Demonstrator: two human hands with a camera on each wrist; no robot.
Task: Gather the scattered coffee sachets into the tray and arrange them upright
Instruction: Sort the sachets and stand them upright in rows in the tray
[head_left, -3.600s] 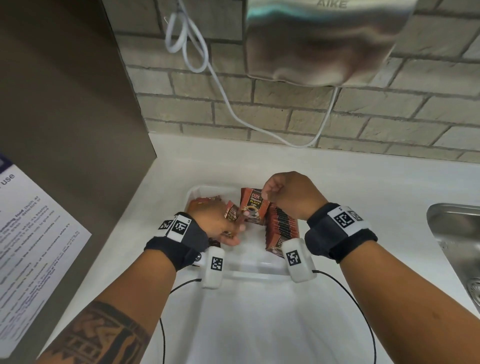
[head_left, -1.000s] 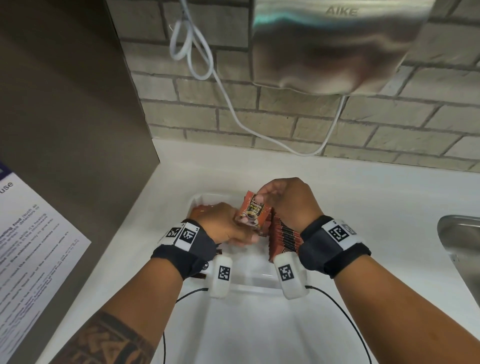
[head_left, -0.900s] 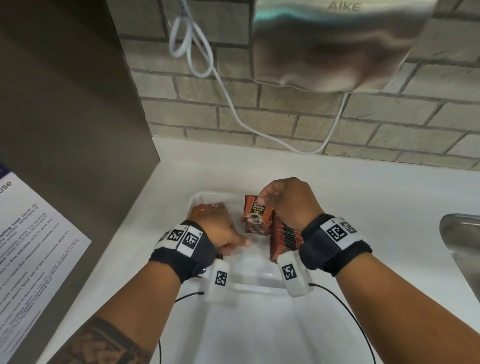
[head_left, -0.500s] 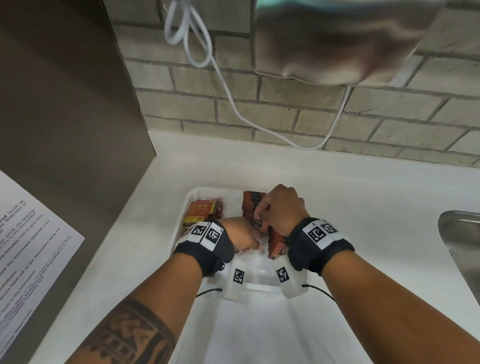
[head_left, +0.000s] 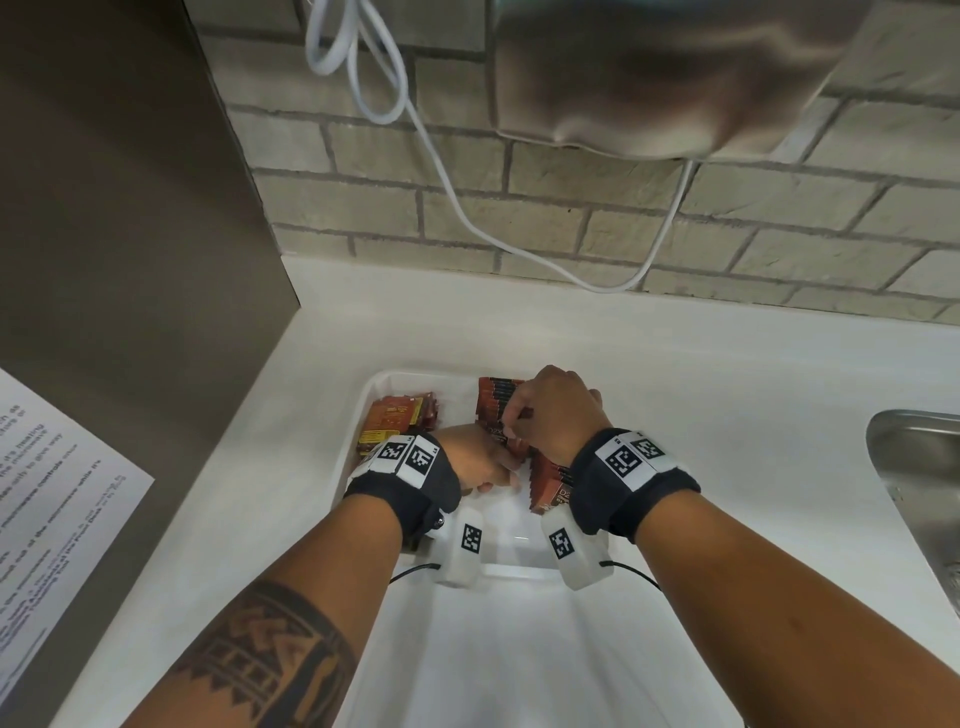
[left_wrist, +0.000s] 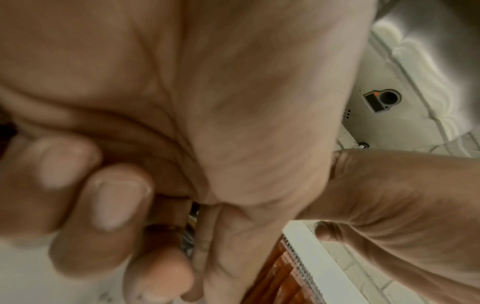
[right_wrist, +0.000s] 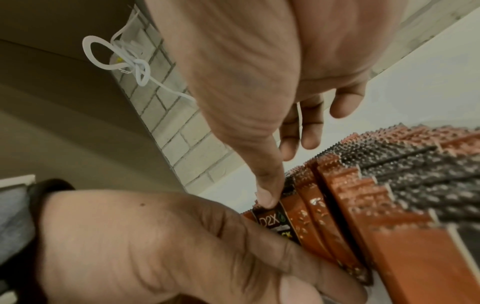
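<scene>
A white tray (head_left: 375, 397) lies on the white counter. Along its right side stands a row of orange-and-black sachets (head_left: 492, 402), upright on edge, also close up in the right wrist view (right_wrist: 363, 195). A few loose sachets (head_left: 397, 415) lie flat in the tray's far left corner. My right hand (head_left: 550, 415) is over the row, its thumb (right_wrist: 267, 195) pinching the top edge of the front sachet (right_wrist: 272, 221), marked D2X. My left hand (head_left: 478, 462) is against that sachet's face, fingers (left_wrist: 116, 205) curled, holding its lower part.
A steel sink (head_left: 914, 467) is set into the counter at the right. A hand dryer (head_left: 649, 78) and a looped white cable (head_left: 441, 171) hang on the brick wall behind. A brown panel (head_left: 130, 234) with a paper notice (head_left: 47, 493) closes off the left.
My right hand has lowered the sachet from above the tray down onto the front of the upright row. My left hand has moved right to meet it.
</scene>
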